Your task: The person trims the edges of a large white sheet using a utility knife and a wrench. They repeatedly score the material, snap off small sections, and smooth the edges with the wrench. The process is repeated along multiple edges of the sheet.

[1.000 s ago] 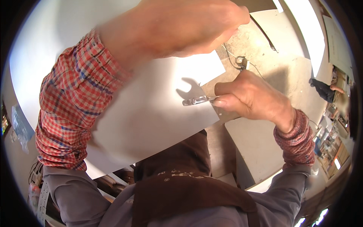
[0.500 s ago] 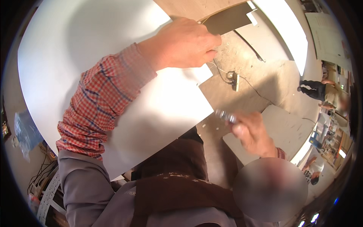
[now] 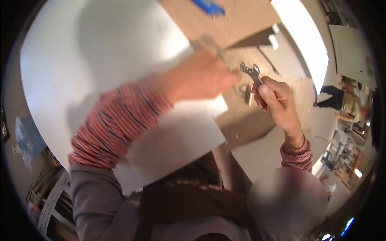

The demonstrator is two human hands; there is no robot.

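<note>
My right hand (image 3: 275, 96) is closed round the handle of a silver wrench (image 3: 251, 71), its jaws pointing up and left. Across from the wrench, my left hand (image 3: 203, 76) is smeared by motion, its fingers curled closed. Whatever those fingers hold is hidden, though a thin dark blur shows just above them. My left forearm, in a red checked sleeve, crosses over a large white panel (image 3: 52, 80), and the hand is beyond its right edge. The wrench head is just right of my left fingertips, with a small gap between.
A blue tool (image 3: 209, 7) lies on the wooden surface (image 3: 241, 24) at the top. A bright white panel (image 3: 307, 40) stands at upper right. On the floor are a power strip (image 3: 247, 95) and cords. Another person (image 3: 350, 104) stands far right. A clear plastic bag (image 3: 28, 136) hangs at left.
My right hand has risen with the wrench from lower right to beside my left hand. The left hand has moved slightly lower in the picture. The blue tool has come into view.
</note>
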